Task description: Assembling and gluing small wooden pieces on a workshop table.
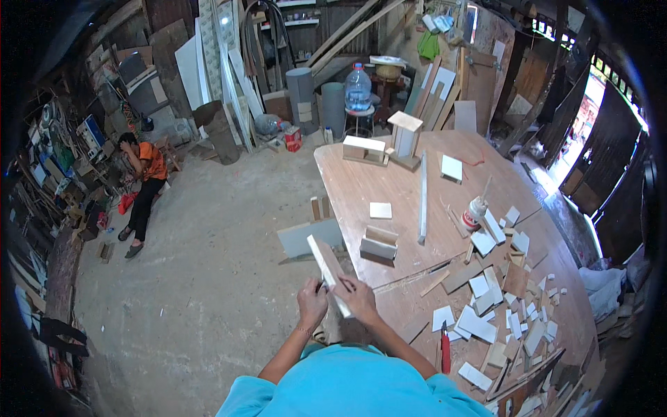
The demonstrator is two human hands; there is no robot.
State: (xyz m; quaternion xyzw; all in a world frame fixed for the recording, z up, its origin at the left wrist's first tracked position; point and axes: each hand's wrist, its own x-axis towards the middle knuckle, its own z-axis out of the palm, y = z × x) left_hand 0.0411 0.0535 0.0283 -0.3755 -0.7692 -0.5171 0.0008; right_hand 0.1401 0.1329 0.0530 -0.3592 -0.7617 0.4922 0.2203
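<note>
A long wooden piece (328,265), with a white edge and a brown face, is held up tilted before me at the table's left edge. My right hand (356,299) is closed around its lower part. My left hand (312,306) is closed just left of the piece, its fingertips close to the white edge; what they pinch is too small to make out. Beyond my right hand, a small open wooden box (379,244) stands on the table (403,201). Left of that box, a pale grey panel (310,238) leans beside the table.
Many white and brown offcuts (476,324) cover the table's right side, with a red-handled cutter (445,353) and a glue bottle (475,213) among them. A metal bar (422,198) and small wooden assemblies (404,135) lie farther back. Someone in an orange shirt (153,161) sits at the left.
</note>
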